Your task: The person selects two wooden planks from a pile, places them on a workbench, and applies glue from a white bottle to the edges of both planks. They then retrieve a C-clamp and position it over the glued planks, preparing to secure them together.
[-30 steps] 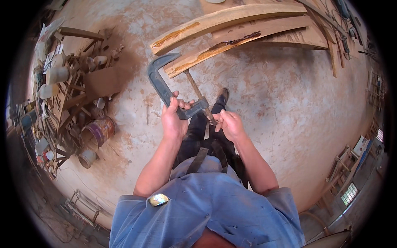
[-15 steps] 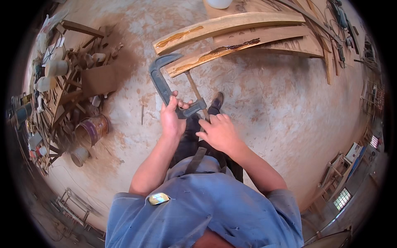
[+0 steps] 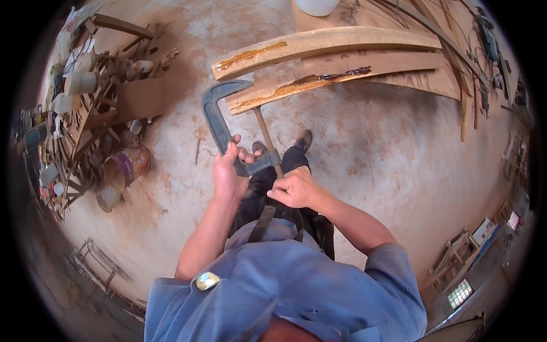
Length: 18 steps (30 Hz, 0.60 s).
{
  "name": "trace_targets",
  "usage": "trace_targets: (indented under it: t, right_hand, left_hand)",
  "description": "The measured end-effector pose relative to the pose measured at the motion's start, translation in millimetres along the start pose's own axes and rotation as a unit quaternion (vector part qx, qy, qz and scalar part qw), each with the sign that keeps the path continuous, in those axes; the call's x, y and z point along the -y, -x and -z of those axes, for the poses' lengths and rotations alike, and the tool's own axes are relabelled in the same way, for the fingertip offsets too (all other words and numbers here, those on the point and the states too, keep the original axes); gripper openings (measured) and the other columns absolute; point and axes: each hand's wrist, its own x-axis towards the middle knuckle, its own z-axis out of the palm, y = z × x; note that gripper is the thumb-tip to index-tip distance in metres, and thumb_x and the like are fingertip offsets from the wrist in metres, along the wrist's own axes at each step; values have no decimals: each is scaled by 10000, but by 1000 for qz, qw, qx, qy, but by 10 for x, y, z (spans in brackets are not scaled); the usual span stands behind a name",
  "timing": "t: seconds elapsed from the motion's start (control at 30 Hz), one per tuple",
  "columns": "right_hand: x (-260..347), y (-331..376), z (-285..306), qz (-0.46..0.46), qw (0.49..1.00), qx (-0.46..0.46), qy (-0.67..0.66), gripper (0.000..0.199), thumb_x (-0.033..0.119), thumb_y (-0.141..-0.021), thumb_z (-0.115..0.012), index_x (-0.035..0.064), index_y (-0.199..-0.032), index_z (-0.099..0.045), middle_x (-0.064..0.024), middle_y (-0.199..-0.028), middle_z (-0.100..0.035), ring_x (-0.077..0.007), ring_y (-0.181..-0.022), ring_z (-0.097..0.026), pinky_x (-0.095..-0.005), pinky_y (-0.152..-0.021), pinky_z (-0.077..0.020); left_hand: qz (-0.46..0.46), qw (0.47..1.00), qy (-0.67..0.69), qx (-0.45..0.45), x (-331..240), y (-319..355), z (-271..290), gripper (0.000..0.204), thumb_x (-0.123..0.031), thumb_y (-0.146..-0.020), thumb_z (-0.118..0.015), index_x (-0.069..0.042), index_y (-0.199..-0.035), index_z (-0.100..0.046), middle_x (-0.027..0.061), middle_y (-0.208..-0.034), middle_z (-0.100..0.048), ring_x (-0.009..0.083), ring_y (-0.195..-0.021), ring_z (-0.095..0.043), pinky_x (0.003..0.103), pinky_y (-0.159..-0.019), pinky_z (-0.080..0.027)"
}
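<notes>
A worker's left hand (image 3: pixel 228 174) wraps its fingers around the frame of a large grey metal clamp (image 3: pixel 219 117), while the right hand (image 3: pixel 293 189) closes its fingers on the clamp's screw handle; the clamp's jaw meets a glue-streaked curved plank (image 3: pixel 319 80).

Right hand (image 3: pixel 294 188) now at clamp (image 3: pixel 219 122) handle.

A clamp (image 3: pixel 219 122) stands before the person, curved planks (image 3: pixel 325 45) beyond it, cans (image 3: pixel 126 165) to its left
</notes>
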Motion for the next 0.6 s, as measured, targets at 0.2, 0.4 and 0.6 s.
trace_targets:
  t: [0.2,0.4,0.6]
  right_hand:
    - [-333,31,-235,96,963,10,-251,372,284,-851,-680,71,-573,-554,-98,-502,-474,-300,-472,-513,-364,-467,-373]
    - [-221,57,-355,124,913,-78,-382,405,304,-888,-666,48,-597,-552,-85,-502,-437,-249,-453,-472,-352,-459,-338]
    - [0,360,-365,38,958,-212,-187,488,44,-795,-732,32,-1233,-518,-49,-841,-598,-202,-838,-586,-310,-685,-466]
  left_hand:
    - [12,999,-12,-44,-71,93,-46,311,-273,-987,-580,-56,-1196,-505,8,-706,-501,182,-653,-537,531,-975,-471]
    - [22,999,5,-38,-129,119,-69,268,-276,-1006,-541,-67,-1174,-525,14,-711,-518,189,-659,-549,515,-981,-465]
    - [44,998,34,-26,-87,130,-156,230,-257,-1025,-499,-69,-1157,-510,16,-716,-493,193,-688,-523,498,-988,-460]
